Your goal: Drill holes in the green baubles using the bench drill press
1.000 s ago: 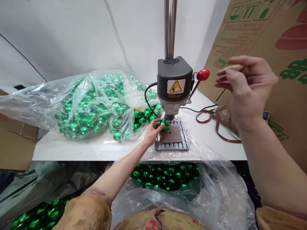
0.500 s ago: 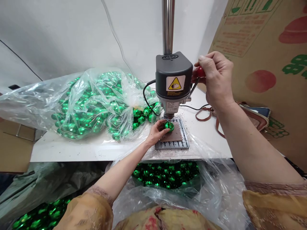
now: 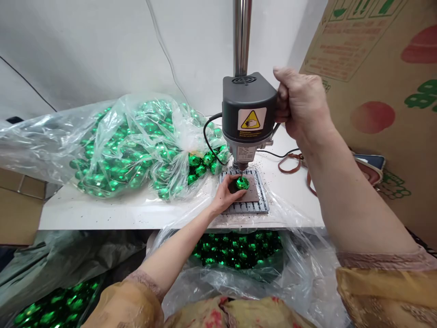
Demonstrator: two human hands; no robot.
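A small bench drill press (image 3: 250,109) with a dark housing stands on the white table. Below its chuck, a shiny green faceted ball (image 3: 243,183) sits on a brown pad (image 3: 253,195) over the slotted metal base (image 3: 262,207). Thumb and fingers of my left hand (image 3: 226,195) grip this ball from the left side. My right hand (image 3: 302,102) is closed around the feed lever (image 3: 276,129) at the right of the housing; its red knob is hidden in my fist. The drill tip meets or nearly touches the top of the ball.
A clear plastic bag (image 3: 119,155) full of green balls lies on the table (image 3: 85,214) at left. Another open bag (image 3: 239,248) of them hangs below the front edge. A large carton (image 3: 368,77) and a brown purse (image 3: 370,171) stand at right. Dark shavings surround the base.
My right hand has turned over the lever, with its fingers now wrapped round and covering the red knob. My left hand has shifted slightly right and down with the ball.
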